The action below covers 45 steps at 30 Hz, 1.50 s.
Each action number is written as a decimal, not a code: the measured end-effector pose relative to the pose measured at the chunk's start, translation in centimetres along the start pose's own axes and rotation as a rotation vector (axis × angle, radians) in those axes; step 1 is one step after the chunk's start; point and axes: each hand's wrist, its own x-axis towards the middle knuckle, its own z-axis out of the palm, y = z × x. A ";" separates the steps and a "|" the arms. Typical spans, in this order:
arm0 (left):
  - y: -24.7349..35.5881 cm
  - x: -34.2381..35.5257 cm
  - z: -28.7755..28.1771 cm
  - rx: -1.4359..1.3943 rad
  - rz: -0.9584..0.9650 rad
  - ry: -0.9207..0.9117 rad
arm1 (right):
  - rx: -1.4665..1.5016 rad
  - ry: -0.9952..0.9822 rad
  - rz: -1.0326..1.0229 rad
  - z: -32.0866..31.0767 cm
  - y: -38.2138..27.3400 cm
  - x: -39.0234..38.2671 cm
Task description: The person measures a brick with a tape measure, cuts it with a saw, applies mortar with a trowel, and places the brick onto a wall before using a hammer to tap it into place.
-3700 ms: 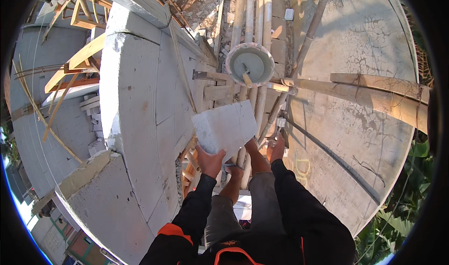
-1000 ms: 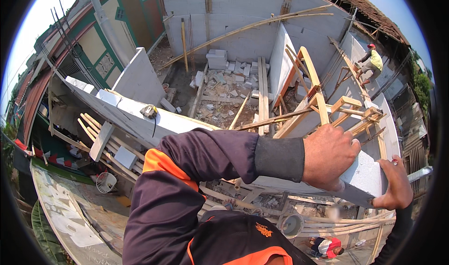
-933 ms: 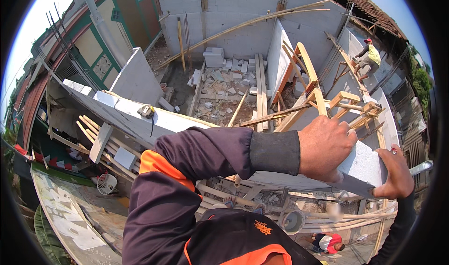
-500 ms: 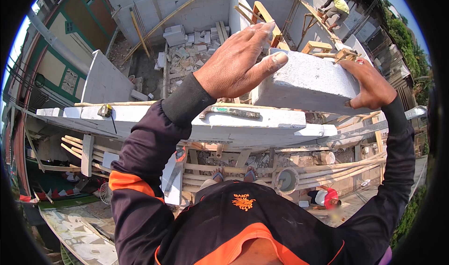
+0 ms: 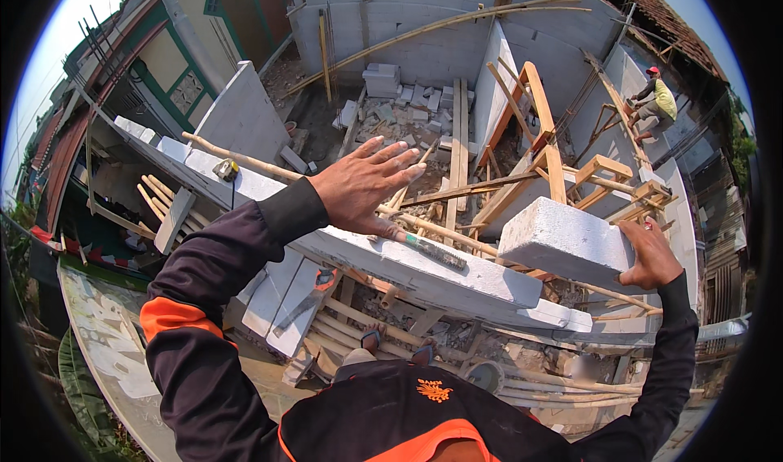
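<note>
My right hand (image 5: 648,254) grips the right end of a white lightweight concrete block (image 5: 563,238), thumb in front and fingers over the top edge. The block is held tilted at the right, close to the end of the wall. My left hand (image 5: 367,186) is off the block, its fingers spread and holding nothing. It hovers over the top of the white block wall (image 5: 489,281). Beside its thumb, a dark toothed tool with a green part (image 5: 432,250) lies on the wall top; its near end is partly hidden by the hand.
A yellow-black tape measure (image 5: 226,169) sits farther left on the wall. A handsaw (image 5: 310,299) with an orange handle rests on white blocks below. Bamboo poles (image 5: 563,383) run under my feet, near a bucket (image 5: 485,375). A wooden frame (image 5: 555,168) and another person (image 5: 655,105) are beyond.
My left hand has come away from the block and moved left and down, fingers spreading. The block has shifted right and lower in view with my right hand. The view has turned.
</note>
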 end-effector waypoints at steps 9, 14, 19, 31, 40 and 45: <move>5.3 8.2 1.4 -0.327 -0.035 0.150 | 0.037 -0.006 -0.017 1.6 2.6 -1.4; 12.0 16.2 0.0 -0.425 0.137 0.294 | 0.038 -0.096 0.107 2.0 3.2 -2.3; 16.7 22.1 0.8 -0.384 0.157 0.257 | -0.054 -0.035 0.066 3.9 5.1 -3.4; 21.9 28.3 7.3 -0.407 0.112 0.240 | -0.145 -0.108 0.159 10.0 10.2 -4.0; 26.0 31.9 11.5 -0.601 0.103 0.099 | -0.090 -0.304 0.293 14.2 12.9 -5.8; 27.7 32.6 13.9 -0.596 0.135 0.075 | -0.066 -0.288 0.270 16.6 12.9 -6.8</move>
